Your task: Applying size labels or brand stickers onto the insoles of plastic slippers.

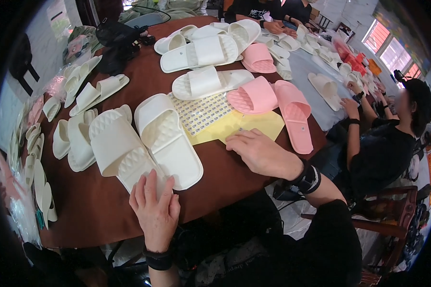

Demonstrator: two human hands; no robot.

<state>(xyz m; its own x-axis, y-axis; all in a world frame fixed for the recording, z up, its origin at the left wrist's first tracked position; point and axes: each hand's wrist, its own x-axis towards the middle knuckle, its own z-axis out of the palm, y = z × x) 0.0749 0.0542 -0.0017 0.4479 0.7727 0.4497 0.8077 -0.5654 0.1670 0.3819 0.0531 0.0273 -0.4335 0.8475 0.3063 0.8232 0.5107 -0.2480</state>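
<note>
Left hand (pixel 154 209) flat, hiding white slipper (pixel 122 153) heel, right hand (pixel 259 153) open, perhaps pressing yellow sheet (pixel 254 123)

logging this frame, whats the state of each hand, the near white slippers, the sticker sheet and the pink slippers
left hand: flat on heel of one white slipper, no grip
right hand: fingertips on yellow sheet
white slipper pair: side by side, soles down
sticker sheet: flat, partly under slippers
pink slippers: soles down, untouched
</note>
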